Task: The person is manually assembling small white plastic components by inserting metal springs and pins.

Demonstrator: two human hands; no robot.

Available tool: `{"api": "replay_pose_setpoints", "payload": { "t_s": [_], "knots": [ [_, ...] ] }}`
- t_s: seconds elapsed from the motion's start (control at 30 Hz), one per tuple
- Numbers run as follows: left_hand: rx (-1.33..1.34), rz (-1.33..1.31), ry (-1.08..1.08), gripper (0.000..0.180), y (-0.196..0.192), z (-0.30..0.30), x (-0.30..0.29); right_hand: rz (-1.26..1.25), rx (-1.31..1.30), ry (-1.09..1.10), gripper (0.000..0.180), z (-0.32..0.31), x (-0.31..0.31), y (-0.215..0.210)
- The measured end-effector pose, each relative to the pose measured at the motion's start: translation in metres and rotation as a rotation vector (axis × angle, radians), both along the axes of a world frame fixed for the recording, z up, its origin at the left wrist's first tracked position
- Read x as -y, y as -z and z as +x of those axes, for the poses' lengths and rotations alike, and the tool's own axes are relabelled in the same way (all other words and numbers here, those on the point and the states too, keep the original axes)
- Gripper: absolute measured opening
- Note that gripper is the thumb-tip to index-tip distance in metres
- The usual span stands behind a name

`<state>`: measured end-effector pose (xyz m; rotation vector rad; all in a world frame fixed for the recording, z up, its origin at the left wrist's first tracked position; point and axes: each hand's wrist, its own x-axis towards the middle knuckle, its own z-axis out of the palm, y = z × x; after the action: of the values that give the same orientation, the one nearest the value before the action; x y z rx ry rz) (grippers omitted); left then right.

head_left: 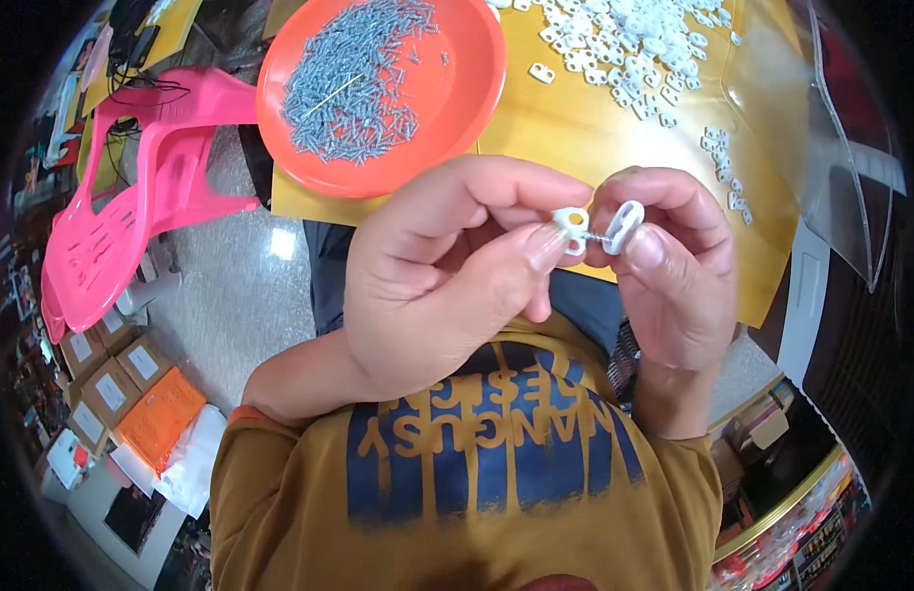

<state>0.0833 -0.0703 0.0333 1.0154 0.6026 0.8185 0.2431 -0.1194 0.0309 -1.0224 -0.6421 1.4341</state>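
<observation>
My left hand pinches a small white plastic piece with holes between thumb and fingers. My right hand grips an oval white plastic piece with a long slot, also by thumb and fingertips. Between the two pieces runs a thin grey screw, its ends meeting or overlapped by the white parts. Both hands are raised in front of my chest, close together, above the near edge of the yellow table. Fingers hide parts of both pieces.
A red round plate holds a heap of grey screws on the table's left. White plastic pieces lie piled at the back right, with several more scattered nearer. A pink plastic chair and cardboard boxes stand to the left.
</observation>
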Motion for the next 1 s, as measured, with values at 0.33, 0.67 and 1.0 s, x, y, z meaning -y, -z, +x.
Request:
{"api": "replay_pose_setpoints", "payload": {
  "t_s": [0.33,0.67,1.0],
  "knots": [
    [-0.042,0.119,0.010,0.020,0.002,-0.004,0.008,0.019,0.082,0.031,0.027,-0.007,0.008,-0.006],
    [-0.166,0.315,0.041,0.023,0.004,-0.009,0.010,0.176,0.321,0.020,0.021,-0.005,0.010,-0.006],
    [-0.245,0.374,0.064,0.024,0.005,-0.007,0.014,0.158,0.388,0.044,0.027,-0.010,0.016,-0.011]
  ]
}}
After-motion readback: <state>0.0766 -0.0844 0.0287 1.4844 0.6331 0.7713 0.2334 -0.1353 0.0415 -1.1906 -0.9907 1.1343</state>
